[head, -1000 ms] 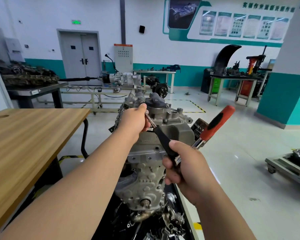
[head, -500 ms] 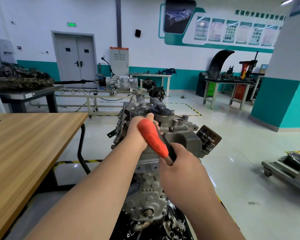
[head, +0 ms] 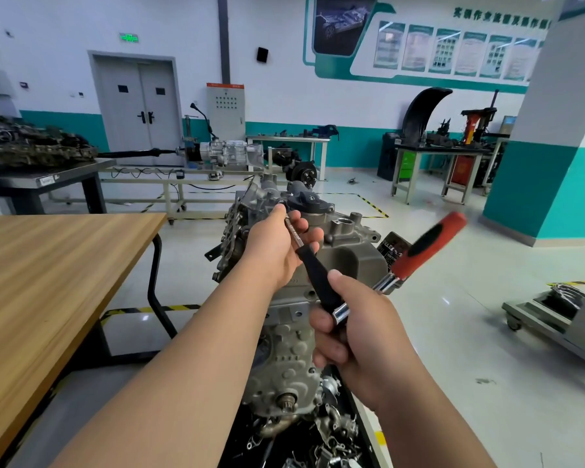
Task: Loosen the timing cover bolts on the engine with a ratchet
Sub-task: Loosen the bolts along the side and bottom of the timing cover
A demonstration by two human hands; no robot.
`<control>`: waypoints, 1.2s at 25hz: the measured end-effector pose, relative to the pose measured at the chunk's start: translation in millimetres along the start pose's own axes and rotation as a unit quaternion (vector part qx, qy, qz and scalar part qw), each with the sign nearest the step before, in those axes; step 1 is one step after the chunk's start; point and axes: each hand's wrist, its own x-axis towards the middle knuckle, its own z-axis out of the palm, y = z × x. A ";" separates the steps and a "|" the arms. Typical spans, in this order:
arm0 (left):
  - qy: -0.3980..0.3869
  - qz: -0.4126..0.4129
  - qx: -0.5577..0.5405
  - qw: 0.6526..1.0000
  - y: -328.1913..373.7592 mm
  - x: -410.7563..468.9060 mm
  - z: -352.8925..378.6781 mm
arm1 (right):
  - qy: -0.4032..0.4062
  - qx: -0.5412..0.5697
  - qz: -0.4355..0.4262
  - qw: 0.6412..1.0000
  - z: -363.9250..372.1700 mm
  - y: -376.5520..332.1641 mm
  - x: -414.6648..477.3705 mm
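Bolt: hidden under the left fingertips at the top of the engine [head: 318, 265], which stands upright just right of the wooden bench [head: 48, 265].
Ratchet [head: 423, 248]: red handle now out to the right, blurred; half a second ago it lay swung left across the left hand — one stroke back.
Extension bar [head: 314, 275]: runs from the ratchet head up to the bolt.
Left hand [head: 274, 251]: grip curled round the bar's tip, steadying it.
Right hand [head: 355, 336]: grip closed round the ratchet head and bar.
Meaning: probably mid-loosening — bolt not visibly out yet.
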 end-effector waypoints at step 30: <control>-0.047 -0.055 -0.145 0.987 -22.6 -1.1 2.6 | -0.065 0.254 0.074 0.962 -1.1 15.0 -11.9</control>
